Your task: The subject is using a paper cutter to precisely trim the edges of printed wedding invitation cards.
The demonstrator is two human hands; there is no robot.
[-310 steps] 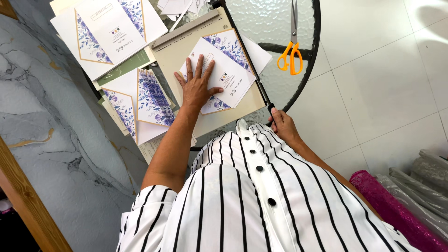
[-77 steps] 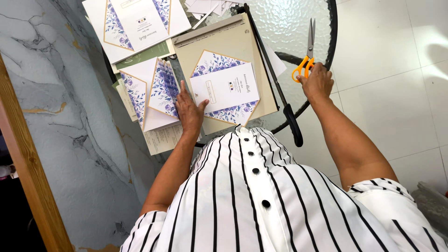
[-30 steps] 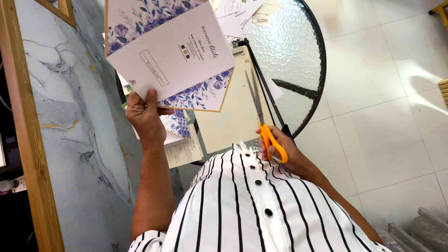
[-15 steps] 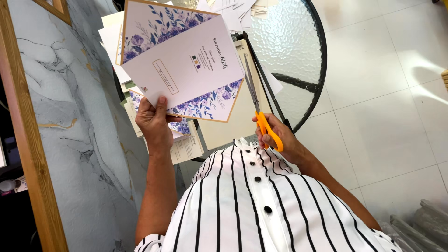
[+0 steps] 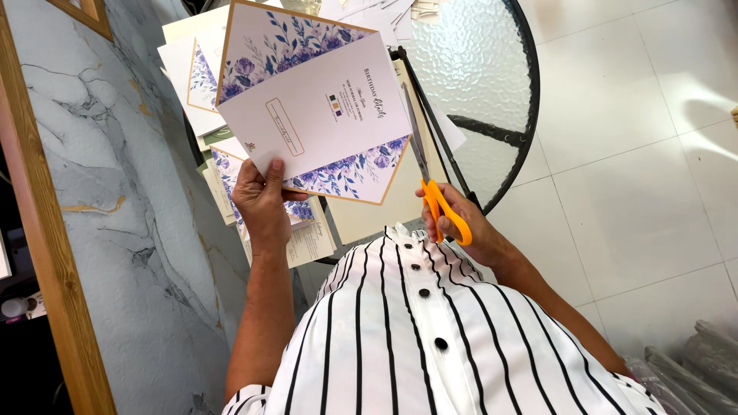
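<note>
card (image 5: 311, 107) lifted off table, scissors (image 5: 430, 180) picked up

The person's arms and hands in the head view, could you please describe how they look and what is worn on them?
Both arms are bare from above the elbow down. The left hand and right hand wear no gloves, and no rings, watch or bracelets show. Short sleeves belong to a white shirt with thin black vertical stripes and round black buttons down the front.

Bright daylight, sharp focus; glare patch on floor tiles (image 5: 692, 84) upper right.
</note>
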